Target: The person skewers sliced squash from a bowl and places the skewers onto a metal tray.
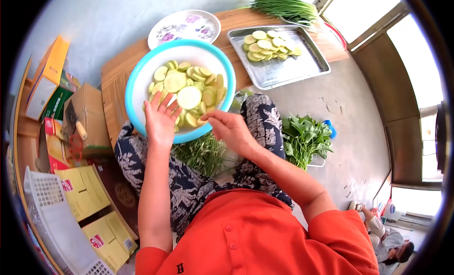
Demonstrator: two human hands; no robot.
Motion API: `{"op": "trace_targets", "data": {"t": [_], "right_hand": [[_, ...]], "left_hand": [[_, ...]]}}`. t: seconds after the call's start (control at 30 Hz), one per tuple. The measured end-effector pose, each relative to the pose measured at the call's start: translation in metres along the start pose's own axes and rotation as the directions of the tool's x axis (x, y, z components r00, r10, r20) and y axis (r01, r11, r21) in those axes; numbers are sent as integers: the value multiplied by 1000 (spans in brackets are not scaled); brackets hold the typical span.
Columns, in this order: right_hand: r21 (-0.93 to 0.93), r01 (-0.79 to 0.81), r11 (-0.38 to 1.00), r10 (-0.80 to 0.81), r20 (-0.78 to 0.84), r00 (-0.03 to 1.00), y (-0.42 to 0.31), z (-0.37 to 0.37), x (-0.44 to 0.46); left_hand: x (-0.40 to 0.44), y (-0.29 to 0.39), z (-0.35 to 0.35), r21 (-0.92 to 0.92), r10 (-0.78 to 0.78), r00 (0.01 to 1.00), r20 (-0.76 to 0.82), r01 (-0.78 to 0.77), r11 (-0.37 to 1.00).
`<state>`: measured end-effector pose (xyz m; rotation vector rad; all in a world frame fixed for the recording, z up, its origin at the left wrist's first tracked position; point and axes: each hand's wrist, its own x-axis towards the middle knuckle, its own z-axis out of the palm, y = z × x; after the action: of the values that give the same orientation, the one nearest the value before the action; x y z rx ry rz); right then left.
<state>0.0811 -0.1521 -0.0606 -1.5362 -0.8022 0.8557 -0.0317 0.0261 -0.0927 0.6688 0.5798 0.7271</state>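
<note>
A white bowl with a blue rim (pixel 228 66) holds many round pale-green slices (pixel 175 82). Over its lower left side, my left hand (pixel 161 121) is palm up with the fingers spread, and nothing lies in it. At the lower right rim, my right hand (pixel 229 128) pinches a slice (pixel 202 120) between thumb and fingers. A metal tray (pixel 309 62) to the right of the bowl carries a pile of similar slices (pixel 269 45) on its left part.
The wooden table (pixel 113 81) also bears a flowered plate (pixel 184 26) and long green stalks (pixel 283 9). Leafy greens (pixel 307 140) stand on the floor at right. Boxes (pixel 90 114) and a white basket (pixel 61 223) are at left. Another person (pixel 385 239) is at lower right.
</note>
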Motion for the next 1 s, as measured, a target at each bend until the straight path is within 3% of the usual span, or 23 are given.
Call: {"op": "trace_targets", "data": {"t": [0.07,0.23,0.5,0.63,0.7,0.77,0.83,0.9,0.93,1.0], "right_hand": [[-72,37,997,-43,-78,996,2,-34,12],[-261,32,965,-98,-243,965,15,-134,59],[-569,-178,803,-133,-461,877,72,-264,170],[-537,-304,787,-12,-506,863,86,-278,186],[-709,-285,645,-166,-494,854,91,-276,177],[-705,-287,649,-143,-483,864,92,-274,166],[-782,-191,593,-321,-447,835,90,-266,149],[-722,89,686,-469,-345,813,118,-270,139],[-617,217,757,-495,-324,806,105,-254,123],[-511,212,833,-390,-270,880,65,-215,87]], "left_hand": [[-2,1,-4,44,-21,997,70,18,999],[-3,-3,-3,113,-68,997,23,65,991],[1,-17,4,297,-92,995,-27,96,950],[1,-19,4,329,-93,994,-65,109,938],[0,-17,3,325,-82,994,-73,102,940],[0,-15,3,309,-63,996,-65,80,948],[1,-12,4,308,-55,993,-103,85,948],[5,-6,2,318,-61,988,-145,105,942],[3,0,1,316,-7,996,-91,35,948],[-3,25,4,362,136,986,-93,-94,928]]}}
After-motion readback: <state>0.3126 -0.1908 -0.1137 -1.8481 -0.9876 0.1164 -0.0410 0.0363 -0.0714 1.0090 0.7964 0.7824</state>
